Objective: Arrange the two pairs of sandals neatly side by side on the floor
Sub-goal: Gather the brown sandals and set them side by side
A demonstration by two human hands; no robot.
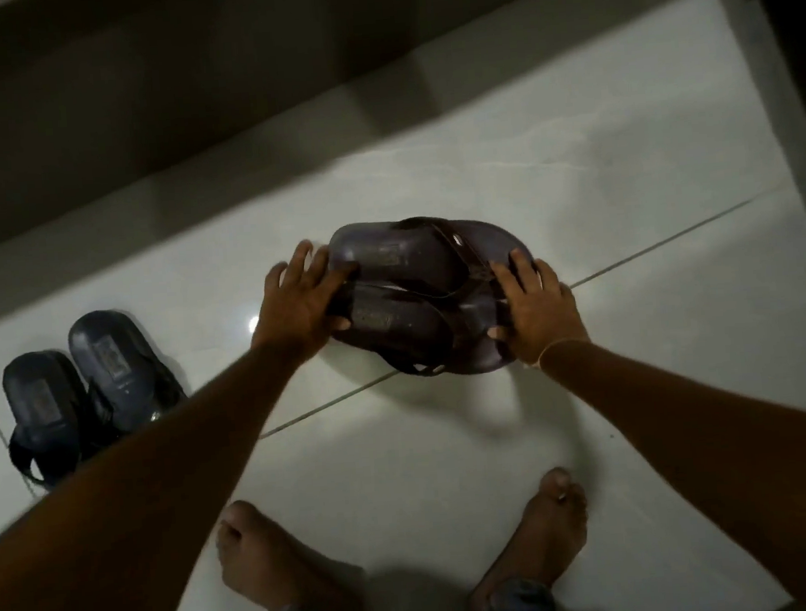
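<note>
A pair of dark purple-brown flip-flop sandals point(409, 281) lies on the white tiled floor point(574, 188) in the middle, the two soles side by side with heels to the left. My left hand point(300, 298) grips their heel ends, fingers spread over the edge. At the toe ends, my right hand point(535, 310) presses and holds them. A second pair, dark blue-grey sandals point(82, 385), rests side by side on the floor at the far left, partly hidden by my left forearm.
A dark wall base point(187, 105) runs along the back of the floor. A dark vertical furniture leg or frame point(804, 62) stands at the right edge. My two bare feet point(276, 562) stand on the tiles at the bottom.
</note>
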